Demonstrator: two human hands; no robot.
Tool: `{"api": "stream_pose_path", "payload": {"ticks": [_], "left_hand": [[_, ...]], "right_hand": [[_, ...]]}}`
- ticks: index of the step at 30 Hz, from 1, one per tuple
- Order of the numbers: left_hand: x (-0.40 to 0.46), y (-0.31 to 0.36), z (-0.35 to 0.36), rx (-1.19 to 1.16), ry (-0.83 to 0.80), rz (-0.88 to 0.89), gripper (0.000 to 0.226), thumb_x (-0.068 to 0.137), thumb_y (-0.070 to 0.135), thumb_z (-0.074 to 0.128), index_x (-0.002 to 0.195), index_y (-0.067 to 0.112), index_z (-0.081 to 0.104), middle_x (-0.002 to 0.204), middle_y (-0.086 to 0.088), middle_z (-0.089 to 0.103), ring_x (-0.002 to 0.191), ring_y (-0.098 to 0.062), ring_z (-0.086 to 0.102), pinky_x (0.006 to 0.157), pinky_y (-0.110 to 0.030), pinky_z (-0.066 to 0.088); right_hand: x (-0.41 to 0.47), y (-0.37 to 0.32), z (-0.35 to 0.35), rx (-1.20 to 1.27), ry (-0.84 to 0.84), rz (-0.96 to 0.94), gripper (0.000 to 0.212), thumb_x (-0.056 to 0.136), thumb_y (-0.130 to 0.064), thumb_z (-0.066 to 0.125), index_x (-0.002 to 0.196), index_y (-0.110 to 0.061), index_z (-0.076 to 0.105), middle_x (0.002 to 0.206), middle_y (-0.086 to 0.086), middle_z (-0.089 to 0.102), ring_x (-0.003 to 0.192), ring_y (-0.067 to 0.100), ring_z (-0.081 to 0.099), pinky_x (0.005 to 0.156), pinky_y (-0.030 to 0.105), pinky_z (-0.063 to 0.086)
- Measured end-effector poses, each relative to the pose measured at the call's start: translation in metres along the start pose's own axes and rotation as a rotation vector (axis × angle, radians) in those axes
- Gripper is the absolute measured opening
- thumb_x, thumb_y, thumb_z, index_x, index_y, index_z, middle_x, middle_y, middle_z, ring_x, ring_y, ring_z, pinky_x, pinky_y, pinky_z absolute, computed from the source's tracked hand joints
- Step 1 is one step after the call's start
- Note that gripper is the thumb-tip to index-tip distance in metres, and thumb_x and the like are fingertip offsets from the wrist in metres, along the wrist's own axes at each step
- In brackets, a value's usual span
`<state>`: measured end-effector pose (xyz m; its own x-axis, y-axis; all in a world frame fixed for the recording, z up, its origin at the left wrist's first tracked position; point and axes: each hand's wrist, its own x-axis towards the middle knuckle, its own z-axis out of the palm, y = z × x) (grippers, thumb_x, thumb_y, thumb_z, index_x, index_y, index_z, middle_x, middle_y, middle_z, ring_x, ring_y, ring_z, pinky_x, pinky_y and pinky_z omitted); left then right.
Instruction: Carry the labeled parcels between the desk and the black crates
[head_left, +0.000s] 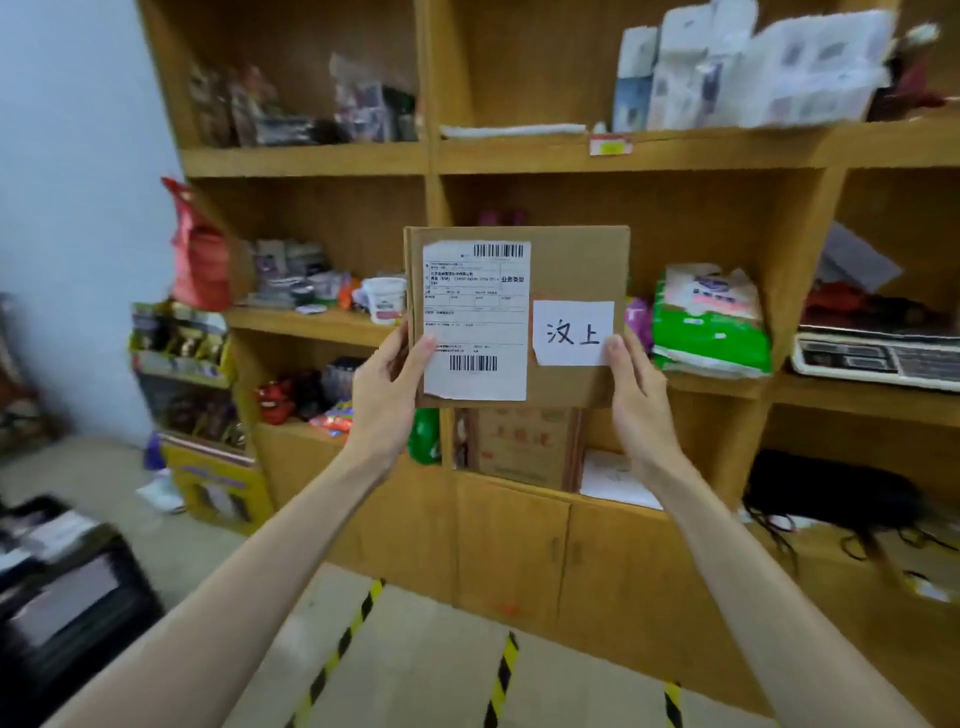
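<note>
Fingers of both hands are clamped on the flat cardboard parcel (571, 270), one hand per side, holding it up in front of me at about shelf height. Left hand (387, 387) has the thumb pressed on the front, right on the edge of the white shipping label (475, 319), with the rest of the fingers wrapped round behind where I can't see them. Right hand (641, 395) does the same on the other side, thumb sitting on the lower corner of the little white note (573, 332) with two handwritten characters on it. The parcel is upright, face toward me, label on the left half with barcodes top and bottom, note stuck just to the right of it.

Behind the parcel is a big wooden shelf unit (571, 156) stuffed with random stuff: a green and white bag (711, 322) to the right, a white cup (385, 301) just left of the parcel's edge, a red bag (200, 254) hanging off the shelf's left end, and a keyboard-looking thing (878, 358) far right, though it's too blurry to be sure. Below are closed cabinet doors (566, 561).

Down at my lower left there's a black crate (78, 597) with something pale lying in it, well apart from the parcel. Yellow and black striped tape (337, 654) runs across the floor between my arms.
</note>
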<state>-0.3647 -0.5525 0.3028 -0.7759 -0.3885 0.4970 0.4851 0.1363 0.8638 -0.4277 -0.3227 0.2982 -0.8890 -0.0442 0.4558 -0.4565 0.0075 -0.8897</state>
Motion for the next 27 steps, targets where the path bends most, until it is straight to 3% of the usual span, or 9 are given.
{"api": "stream_pose_path", "payload": {"ticks": [4,7,11,13,16,21,23,25,27], "left_hand": [[-0.007,0.013,-0.098,0.054,0.197,0.02,0.036,0.101,0.025,0.06,0.135,0.015,0.063,0.116,0.012,0.075,0.109,-0.007,0.07,0.088,-0.023,0.058],[-0.017,0.028,-0.167,0.074,0.331,0.022,0.037,0.101,0.024,0.06,0.136,0.012,0.063,0.118,0.009,0.074,0.106,-0.005,0.071,0.084,-0.02,0.057],[-0.041,0.051,-0.252,0.148,0.496,0.016,0.026,0.104,0.023,0.056,0.128,0.021,0.066,0.11,0.013,0.076,0.101,-0.004,0.072,0.086,-0.029,0.06],[-0.054,0.062,-0.293,0.181,0.551,0.024,0.023,0.104,0.026,0.056,0.125,0.029,0.066,0.116,0.009,0.075,0.108,-0.011,0.071,0.091,-0.034,0.059],[-0.076,0.08,-0.352,0.216,0.651,0.035,0.022,0.103,0.026,0.057,0.117,0.04,0.065,0.115,0.011,0.075,0.103,-0.009,0.072,0.084,-0.025,0.06],[-0.117,0.104,-0.436,0.273,0.793,0.036,0.026,0.103,0.025,0.056,0.126,0.036,0.062,0.104,0.021,0.076,0.099,-0.005,0.073,0.079,-0.023,0.061],[-0.133,0.111,-0.468,0.282,0.856,0.05,0.032,0.103,0.022,0.056,0.134,0.028,0.06,0.103,0.021,0.075,0.095,-0.001,0.072,0.077,-0.02,0.06],[-0.149,0.116,-0.496,0.309,0.903,0.045,0.035,0.103,0.02,0.056,0.138,0.022,0.06,0.105,0.02,0.074,0.093,0.0,0.072,0.075,-0.022,0.061],[-0.167,0.119,-0.522,0.33,0.94,0.039,0.036,0.104,0.02,0.056,0.14,0.02,0.06,0.108,0.019,0.074,0.094,-0.002,0.073,0.078,-0.028,0.063]], "right_hand": [[-0.005,-0.005,0.102,0.081,-0.207,-0.026,0.045,0.106,-0.043,0.037,0.15,-0.033,0.036,0.142,-0.022,0.047,0.123,-0.02,0.041,0.103,0.009,0.038],[-0.02,-0.015,0.177,0.125,-0.312,-0.014,0.059,0.103,-0.051,0.04,0.155,-0.025,0.034,0.152,-0.015,0.044,0.137,-0.004,0.039,0.117,0.029,0.036],[-0.04,-0.036,0.271,0.174,-0.439,-0.051,0.053,0.107,-0.037,0.04,0.155,-0.017,0.031,0.127,-0.037,0.041,0.109,-0.027,0.041,0.086,-0.007,0.031],[-0.053,-0.045,0.317,0.197,-0.526,-0.06,0.057,0.105,-0.04,0.04,0.156,-0.015,0.03,0.14,-0.025,0.043,0.119,-0.019,0.041,0.088,-0.004,0.033],[-0.079,-0.06,0.38,0.252,-0.641,-0.042,0.064,0.099,-0.056,0.041,0.154,-0.024,0.037,0.148,-0.011,0.049,0.134,0.0,0.045,0.108,0.023,0.042],[-0.134,-0.086,0.469,0.34,-0.782,-0.011,0.034,0.108,-0.035,0.038,0.141,-0.031,0.037,0.128,-0.023,0.053,0.112,-0.021,0.052,0.084,0.002,0.043],[-0.158,-0.098,0.499,0.362,-0.833,-0.035,0.035,0.109,-0.029,0.037,0.144,-0.026,0.038,0.118,-0.028,0.052,0.102,-0.029,0.051,0.074,-0.003,0.04],[-0.178,-0.099,0.53,0.37,-0.871,-0.044,0.043,0.109,-0.028,0.036,0.151,-0.018,0.035,0.114,-0.032,0.047,0.093,-0.035,0.046,0.074,-0.005,0.039],[-0.197,-0.097,0.563,0.381,-0.917,-0.041,0.049,0.108,-0.035,0.038,0.154,-0.018,0.033,0.125,-0.025,0.053,0.107,-0.023,0.051,0.091,0.007,0.046]]}}
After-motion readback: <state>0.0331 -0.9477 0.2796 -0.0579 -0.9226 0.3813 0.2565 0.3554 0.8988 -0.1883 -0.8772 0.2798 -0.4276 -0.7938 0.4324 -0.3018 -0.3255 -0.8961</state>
